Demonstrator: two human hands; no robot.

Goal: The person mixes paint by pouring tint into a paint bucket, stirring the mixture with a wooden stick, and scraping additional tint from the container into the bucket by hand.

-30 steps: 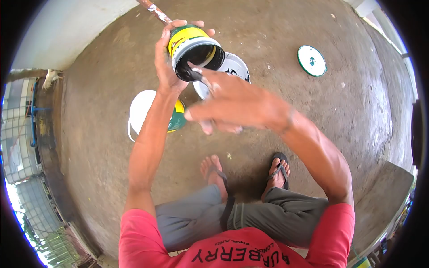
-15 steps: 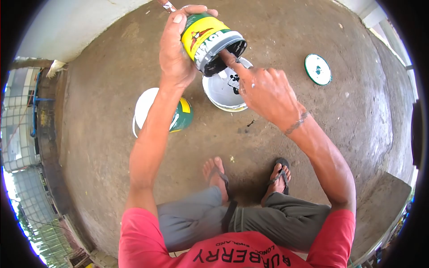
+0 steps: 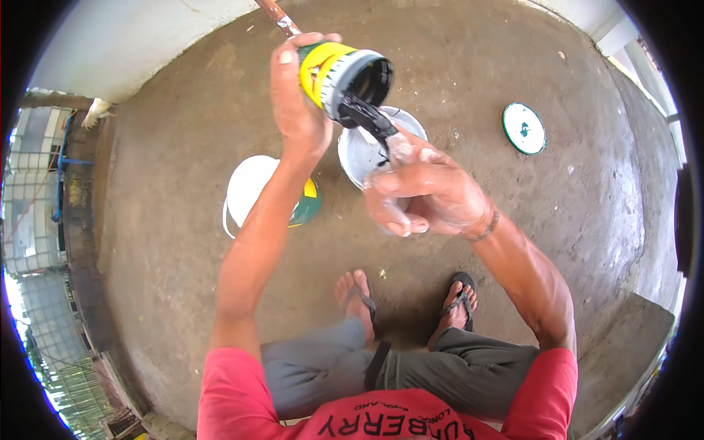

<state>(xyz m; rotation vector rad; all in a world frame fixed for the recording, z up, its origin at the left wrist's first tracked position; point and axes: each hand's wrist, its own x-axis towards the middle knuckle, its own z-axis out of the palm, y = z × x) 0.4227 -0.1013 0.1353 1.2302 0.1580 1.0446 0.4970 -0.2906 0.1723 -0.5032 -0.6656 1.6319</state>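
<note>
My left hand (image 3: 297, 103) grips a small green and yellow paint can (image 3: 323, 67), tilted with its mouth toward the right. Black paint coats the inside of the can. My right hand (image 3: 433, 183) is at the can's lower rim, with black-coated fingers stretched toward the mouth and the others loosely bent. White smears mark this hand, and it holds nothing visible. Under both hands stands an open white bucket (image 3: 352, 158), partly hidden by the can and my right hand.
A green and yellow pail with a white lid (image 3: 249, 183) stands left, partly behind my left forearm. A round white lid with a green rim (image 3: 524, 128) lies on the concrete floor to the right. A brown stick (image 3: 277, 15) shows beyond the can.
My right index finger has come out of the can's mouth to its lower rim, and the hand has turned over. The can has shifted slightly; its mouth faces more to the right.
</note>
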